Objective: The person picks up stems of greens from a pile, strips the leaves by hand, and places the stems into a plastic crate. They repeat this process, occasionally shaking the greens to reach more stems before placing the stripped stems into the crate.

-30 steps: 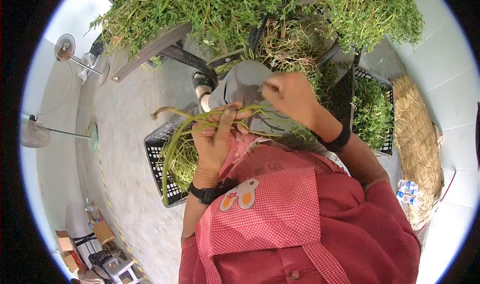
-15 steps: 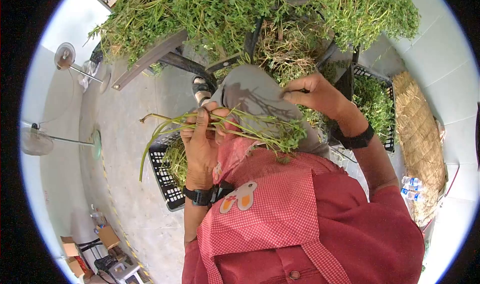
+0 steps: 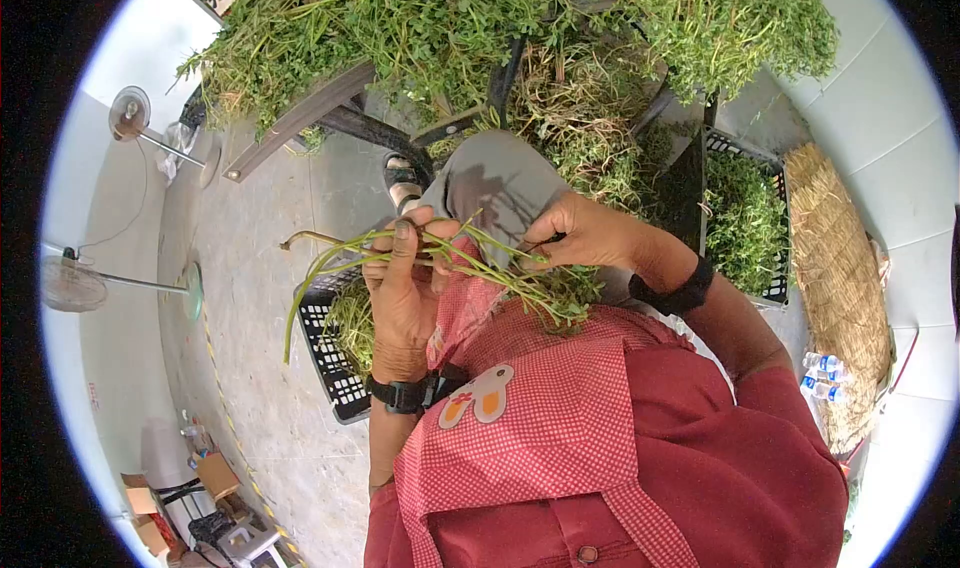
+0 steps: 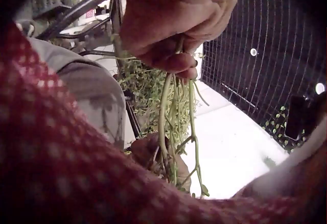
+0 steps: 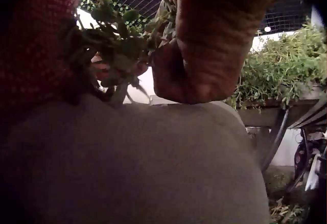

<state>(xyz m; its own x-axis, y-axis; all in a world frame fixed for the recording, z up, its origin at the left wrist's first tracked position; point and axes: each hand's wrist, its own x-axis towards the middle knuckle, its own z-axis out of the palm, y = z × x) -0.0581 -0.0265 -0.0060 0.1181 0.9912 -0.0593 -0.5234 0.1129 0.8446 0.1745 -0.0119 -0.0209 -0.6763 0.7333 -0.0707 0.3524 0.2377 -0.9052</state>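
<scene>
Several long green leafy stems (image 4: 163, 112) run crosswise over the lap. My left hand (image 3: 402, 293) grips them near the middle, thumb on top, and their cut ends stick out to the left. At the right, the leafy tops (image 3: 562, 303) spread above the red checked apron (image 3: 520, 398). My right hand (image 3: 600, 233) pinches the stems just short of those leaves, with thumb and fingertips together. In the right wrist view leaves (image 5: 120, 42) hang beside the curled right hand (image 5: 204, 55). The left wrist view has both hands along the same stems.
A big heap of greens (image 3: 430, 38) lies on the table ahead. Under my left forearm stands a black crate (image 3: 335, 393) with stems; another crate (image 3: 778, 293) of greens is at the right, beside a rolled straw mat (image 3: 835, 298). Fans (image 3: 75, 286) stand at the left.
My left hand shifted slightly left with the stems. My right hand first drew away to the right, empty, then came back left and down and now pinches the stems near the leaves.
</scene>
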